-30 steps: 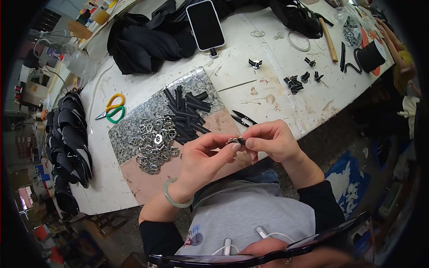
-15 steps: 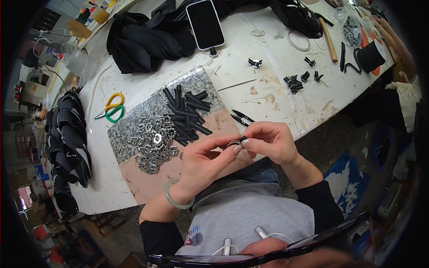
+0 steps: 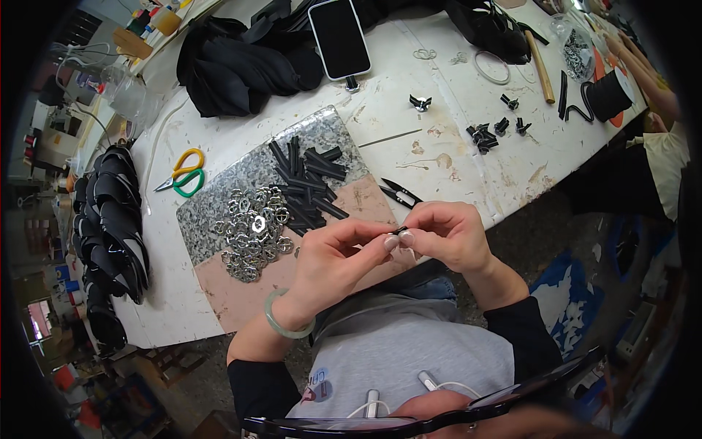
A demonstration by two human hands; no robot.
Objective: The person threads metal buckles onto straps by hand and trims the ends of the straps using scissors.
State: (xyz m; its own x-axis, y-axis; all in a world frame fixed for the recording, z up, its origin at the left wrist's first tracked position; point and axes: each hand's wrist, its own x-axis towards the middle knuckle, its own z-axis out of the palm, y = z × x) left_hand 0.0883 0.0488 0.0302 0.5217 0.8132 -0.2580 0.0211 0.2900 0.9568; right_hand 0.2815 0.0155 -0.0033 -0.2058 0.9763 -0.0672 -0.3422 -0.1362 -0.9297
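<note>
— Between the two sets of fingertips, what is held?
— One small black strap piece [image 3: 401, 231]. The left hand [image 3: 333, 256] and the right hand [image 3: 446, 234] meet over the table's near edge, thumb and forefinger of each pressed together on the piece, so both pinch it from opposite ends. The remaining fingers of each hand curl loosely inward. Whether a metal ring sits on the piece cannot be told; it is mostly hidden by the fingertips.

— What lies just beyond the fingers?
— Black snips [image 3: 401, 192], just past the right knuckles. Beyond the left fingers, a heap of black straps [image 3: 307, 175], and beside it a pile of metal rings [image 3: 252, 233], both on a stone slab [image 3: 219, 212].

— And farther out?
— Scissors [image 3: 183, 173] with yellow and green handles, well left of the slab; a phone [image 3: 339, 36], screen dark, far beyond the fingers; small black clips [image 3: 484, 134] beyond the right hand on the white table [image 3: 453, 157].

— Anything on the wrists?
— A pale green bangle [image 3: 281, 322] on the left one.
</note>
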